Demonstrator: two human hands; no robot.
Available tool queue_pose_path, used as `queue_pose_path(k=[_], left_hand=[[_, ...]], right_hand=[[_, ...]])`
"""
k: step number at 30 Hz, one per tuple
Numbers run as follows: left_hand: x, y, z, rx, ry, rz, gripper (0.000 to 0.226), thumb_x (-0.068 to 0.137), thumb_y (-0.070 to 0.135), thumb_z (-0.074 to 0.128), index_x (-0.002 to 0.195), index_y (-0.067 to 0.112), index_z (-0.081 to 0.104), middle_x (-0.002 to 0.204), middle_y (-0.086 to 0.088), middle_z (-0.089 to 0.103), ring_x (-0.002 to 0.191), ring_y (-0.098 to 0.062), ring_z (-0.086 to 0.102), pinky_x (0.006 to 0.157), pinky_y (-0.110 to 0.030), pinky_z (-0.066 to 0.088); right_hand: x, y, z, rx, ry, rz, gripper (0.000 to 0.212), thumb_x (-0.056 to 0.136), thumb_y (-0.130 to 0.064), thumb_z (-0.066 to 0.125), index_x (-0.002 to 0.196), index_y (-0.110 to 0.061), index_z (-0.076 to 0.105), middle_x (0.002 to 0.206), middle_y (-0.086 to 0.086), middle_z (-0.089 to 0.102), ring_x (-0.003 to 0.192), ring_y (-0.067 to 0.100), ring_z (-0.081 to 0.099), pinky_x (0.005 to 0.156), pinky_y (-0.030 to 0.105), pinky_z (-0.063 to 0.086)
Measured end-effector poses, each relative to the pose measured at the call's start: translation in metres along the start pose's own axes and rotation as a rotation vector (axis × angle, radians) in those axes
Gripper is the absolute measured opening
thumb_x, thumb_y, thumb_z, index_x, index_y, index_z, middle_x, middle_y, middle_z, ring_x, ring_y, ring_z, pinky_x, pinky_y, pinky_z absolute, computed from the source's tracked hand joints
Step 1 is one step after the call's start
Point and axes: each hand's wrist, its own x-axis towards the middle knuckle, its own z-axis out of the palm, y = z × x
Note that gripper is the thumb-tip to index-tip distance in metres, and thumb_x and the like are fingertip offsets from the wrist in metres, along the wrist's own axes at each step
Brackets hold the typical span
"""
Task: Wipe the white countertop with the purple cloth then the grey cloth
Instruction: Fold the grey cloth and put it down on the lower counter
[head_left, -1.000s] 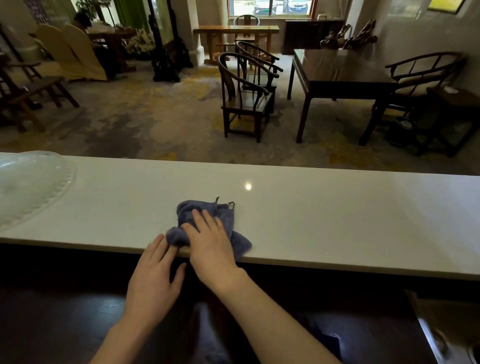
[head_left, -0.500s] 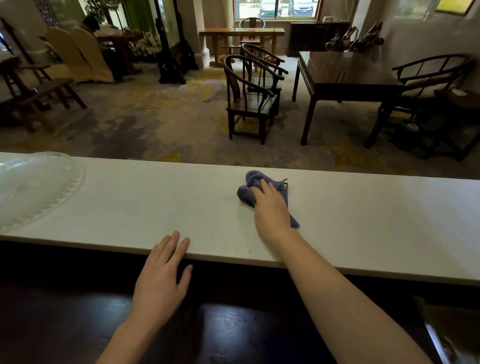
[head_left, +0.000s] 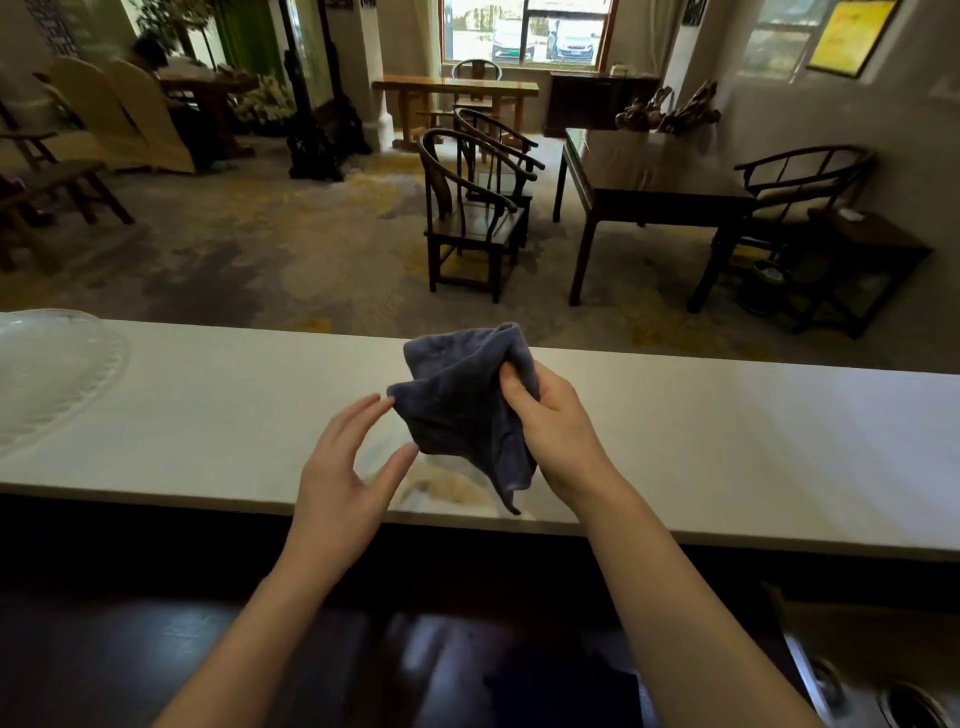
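Note:
The purple cloth (head_left: 460, 405) hangs crumpled in the air above the middle of the white countertop (head_left: 727, 441). My right hand (head_left: 558, 426) grips its right side, thumb and fingers closed on the fabric. My left hand (head_left: 350, 467) is just left of the cloth with fingers spread, its fingertips at the cloth's lower left edge; it holds nothing. A smeared, streaky patch shows on the countertop near its front edge, under the cloth. No grey cloth is in view.
A clear glass dish (head_left: 47, 374) sits on the countertop's far left. A dark lower counter (head_left: 208, 649) runs in front of me, with a steel fitting (head_left: 904, 701) at the lower right. Beyond are carpet, wooden chairs (head_left: 467, 218) and a dark table (head_left: 649, 176).
My right hand slid the cloth right and away, then lifted it off the countertop. My left hand left the counter's front edge and rose beside the cloth.

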Motion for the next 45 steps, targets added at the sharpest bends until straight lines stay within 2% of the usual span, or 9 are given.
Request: queue_pose_path(k=[5,9,16,20,26,32,37,40,45], left_hand=[[0.022,0.033,-0.003,-0.248,-0.097,0.059,0.062,0.079,0.045,0.073,0.135,0.037,0.049,0.141,0.011,0.051,0.131,-0.01,0.05,0.105,-0.039,0.048],[0.033,0.051,-0.012,-0.262,-0.197,0.087,0.05,0.072,0.057,0.073,0.118,0.043,0.059,0.145,0.015,0.045,0.134,-0.009,0.047,0.104,-0.04,0.047],[0.045,0.076,-0.021,-0.398,-0.477,0.113,0.007,0.082,0.028,0.071,0.085,0.023,0.068,0.143,0.004,0.054,0.133,-0.011,0.049,0.106,-0.041,0.045],[0.043,0.084,-0.02,-0.605,-0.587,0.038,0.002,0.085,0.015,0.067,0.085,0.015,0.064,0.116,-0.001,0.069,0.111,-0.016,0.064,0.09,-0.031,0.052],[0.034,0.076,-0.016,-0.636,-0.538,-0.085,0.008,0.086,0.024,0.066,0.087,0.017,0.064,0.085,0.004,0.067,0.082,-0.011,0.062,0.069,-0.02,0.049],[0.0,0.036,0.0,-0.535,-0.575,-0.292,0.013,0.096,0.03,0.058,0.091,0.019,0.058,0.086,0.0,0.063,0.079,-0.011,0.056,0.07,-0.025,0.044],[-0.051,-0.01,0.012,-0.803,-0.471,-0.671,0.034,0.072,0.019,0.082,0.102,0.017,0.065,0.096,-0.008,0.073,0.085,-0.02,0.07,0.07,-0.029,0.057],[-0.086,-0.043,0.019,-0.732,-0.455,-0.658,0.053,0.072,0.006,0.082,0.118,0.025,0.063,0.107,-0.007,0.074,0.098,-0.018,0.072,0.077,-0.027,0.057],[-0.132,-0.098,0.041,-0.326,-0.401,-0.541,0.049,0.079,0.001,0.075,0.117,0.028,0.061,0.116,-0.004,0.067,0.1,-0.007,0.068,0.089,-0.025,0.054]], right_hand=[[-0.026,-0.015,-0.011,0.173,-0.064,-0.018,0.03,0.104,-0.035,0.049,0.101,-0.049,0.075,0.115,-0.008,0.078,0.112,0.013,0.072,0.093,0.033,0.06],[-0.039,-0.022,-0.023,0.3,-0.093,-0.004,0.026,0.101,-0.036,0.051,0.11,-0.038,0.075,0.122,0.002,0.076,0.117,0.021,0.07,0.094,0.036,0.059],[-0.057,-0.025,-0.038,0.413,-0.125,-0.013,0.029,0.095,-0.037,0.055,0.114,-0.03,0.075,0.122,0.007,0.075,0.118,0.026,0.069,0.091,0.033,0.059],[-0.066,-0.022,-0.044,0.488,-0.152,-0.015,0.031,0.097,-0.032,0.052,0.114,-0.023,0.077,0.123,0.01,0.075,0.119,0.026,0.069,0.094,0.032,0.058],[-0.079,-0.005,-0.043,0.327,-0.062,0.044,0.034,0.098,-0.041,0.054,0.114,-0.021,0.076,0.121,0.01,0.076,0.116,0.025,0.071,0.089,0.031,0.06],[-0.102,0.051,-0.024,0.244,-0.046,0.161,0.03,0.102,-0.044,0.054,0.114,-0.028,0.075,0.118,0.005,0.078,0.112,0.023,0.073,0.09,0.035,0.06],[-0.13,0.114,0.009,0.434,0.022,0.307,0.037,0.1,-0.037,0.057,0.127,-0.014,0.068,0.126,0.014,0.073,0.118,0.032,0.069,0.1,0.048,0.055],[-0.145,0.149,0.029,0.441,0.096,0.402,0.033,0.099,-0.034,0.058,0.122,-0.013,0.069,0.12,0.015,0.076,0.113,0.034,0.071,0.099,0.052,0.055],[-0.165,0.202,0.056,0.245,0.152,0.557,0.02,0.104,-0.029,0.057,0.113,-0.018,0.071,0.111,0.006,0.079,0.101,0.022,0.076,0.092,0.046,0.06]])
